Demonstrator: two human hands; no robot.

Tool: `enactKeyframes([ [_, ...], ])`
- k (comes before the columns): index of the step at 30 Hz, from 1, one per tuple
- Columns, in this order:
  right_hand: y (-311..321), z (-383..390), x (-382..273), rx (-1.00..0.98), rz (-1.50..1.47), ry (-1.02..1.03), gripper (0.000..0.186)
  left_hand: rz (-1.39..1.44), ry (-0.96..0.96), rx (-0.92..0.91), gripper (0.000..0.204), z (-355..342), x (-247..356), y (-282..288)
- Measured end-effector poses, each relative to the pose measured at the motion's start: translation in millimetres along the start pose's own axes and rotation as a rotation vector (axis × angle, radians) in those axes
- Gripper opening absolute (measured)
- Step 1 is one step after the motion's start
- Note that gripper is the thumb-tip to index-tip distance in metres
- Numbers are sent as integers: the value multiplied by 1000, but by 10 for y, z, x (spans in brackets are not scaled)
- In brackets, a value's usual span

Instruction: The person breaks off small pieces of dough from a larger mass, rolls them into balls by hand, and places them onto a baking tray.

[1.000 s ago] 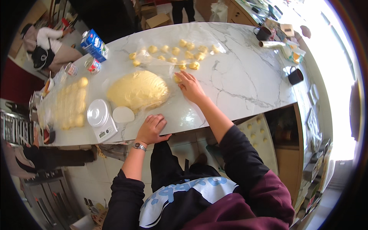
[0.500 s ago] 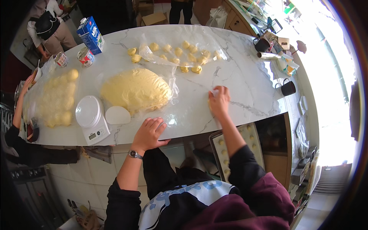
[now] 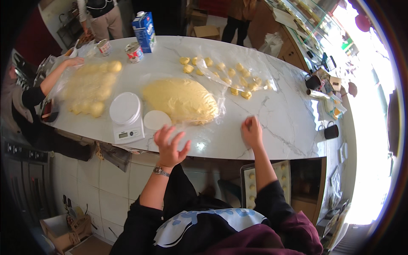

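My left hand (image 3: 171, 148) is raised over the marble counter (image 3: 282, 127)'s near edge, fingers spread and empty, near a white scraper (image 3: 156, 120). My right hand (image 3: 252, 131) is curled down on the bare marble; what lies inside it is hidden. A large yellow dough mass (image 3: 174, 97) lies under plastic beside the white scale (image 3: 126, 119). Small dough balls (image 3: 246, 95) are spread toward the back right, many under a clear sheet (image 3: 259, 76). At left, rows of larger dough balls (image 3: 89, 89) lie under plastic.
A blue carton (image 3: 143, 32), two cans (image 3: 134, 52), a mug (image 3: 330, 131) and clutter (image 3: 333, 91) edge the counter. A tray of dough (image 3: 264, 182) sits below. A co-worker (image 3: 29, 100) reaches over the left end; other people (image 3: 106, 17) stand behind the counter.
My right hand has moved from beside the small dough balls toward me and right, curling up. My left hand has lifted off the counter edge, fingers spreading. The view has shifted.
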State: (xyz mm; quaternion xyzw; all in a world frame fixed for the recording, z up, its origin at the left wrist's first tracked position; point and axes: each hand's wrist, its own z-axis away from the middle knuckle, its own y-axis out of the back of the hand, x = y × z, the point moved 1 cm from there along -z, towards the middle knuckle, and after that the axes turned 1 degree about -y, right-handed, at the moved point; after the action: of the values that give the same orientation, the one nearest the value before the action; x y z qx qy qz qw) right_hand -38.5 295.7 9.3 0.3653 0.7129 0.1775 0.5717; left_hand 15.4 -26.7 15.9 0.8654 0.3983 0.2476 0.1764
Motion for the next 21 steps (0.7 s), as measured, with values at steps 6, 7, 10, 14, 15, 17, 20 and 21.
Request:
enactKeyframes([
  [6, 593, 231, 609, 73, 172, 96, 15, -242, 834, 451, 52, 521, -605, 601],
  [7, 552, 51, 619, 124, 166, 34, 13, -108, 1013, 551, 53, 526, -608, 597],
  [10, 173, -234, 206, 171, 75, 74, 13, 211, 1434, 794, 57, 615, -587, 564],
  [14, 137, 278, 91, -41, -68, 94, 18, 153, 1279, 654, 56, 795, -519, 435],
  [15, 297, 308, 253, -25, -60, 73, 18, 52, 1083, 489, 55, 662, -333, 415],
  [17, 549, 161, 465, 11, 85, 82, 15, 5, 566, 262, 55, 447, -205, 321],
  [20, 402, -338, 470, 196, 103, 50, 12, 48, 148, -63, 61, 131, -159, 4],
  [21, 275, -393, 458, 187, -11, 20, 13, 16, 73, -203, 63, 3, -150, -103],
])
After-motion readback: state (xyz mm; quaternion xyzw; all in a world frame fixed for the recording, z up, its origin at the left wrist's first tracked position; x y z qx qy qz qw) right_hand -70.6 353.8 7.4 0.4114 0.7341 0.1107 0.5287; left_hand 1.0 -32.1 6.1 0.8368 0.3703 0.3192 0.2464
